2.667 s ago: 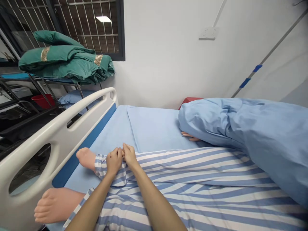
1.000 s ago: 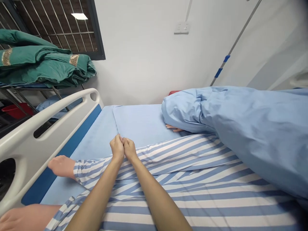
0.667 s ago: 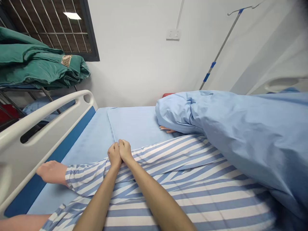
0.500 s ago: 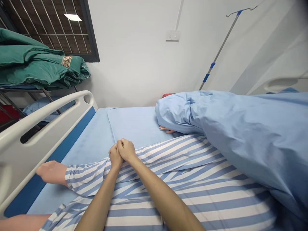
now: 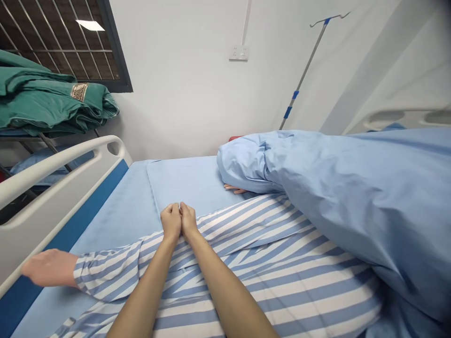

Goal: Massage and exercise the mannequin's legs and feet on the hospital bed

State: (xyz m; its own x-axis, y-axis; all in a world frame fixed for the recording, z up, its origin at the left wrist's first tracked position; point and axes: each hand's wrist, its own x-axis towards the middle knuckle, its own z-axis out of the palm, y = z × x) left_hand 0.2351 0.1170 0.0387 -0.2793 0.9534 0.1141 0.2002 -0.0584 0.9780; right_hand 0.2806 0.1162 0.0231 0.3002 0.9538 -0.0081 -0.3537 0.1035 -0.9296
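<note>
My left hand (image 5: 171,221) and my right hand (image 5: 188,219) are both closed into fists, side by side with the knuckles touching or nearly so. Nothing shows in either one, though the palms are hidden. They rest on or just above the farther leg of a lying figure, whose blue-and-white striped trousers (image 5: 243,225) cover both legs. A bare, smooth foot (image 5: 52,267) sticks out of the far trouser leg at the left. On the right, a light blue quilt (image 5: 345,173) hides the upper body. Fingers of the figure's hand (image 5: 234,188) peep out under its edge.
Beneath the figure lies a light blue bed sheet (image 5: 186,180). The white and blue bed end board (image 5: 52,202) rises at left. Green folded cloth (image 5: 52,101) sits on a rack beyond it. A drip stand (image 5: 303,77) stands near the white wall.
My fists have come level with each other; before, the right one sat higher, overlapping the left. The whole view has shifted, so the bed and wall appear further left.
</note>
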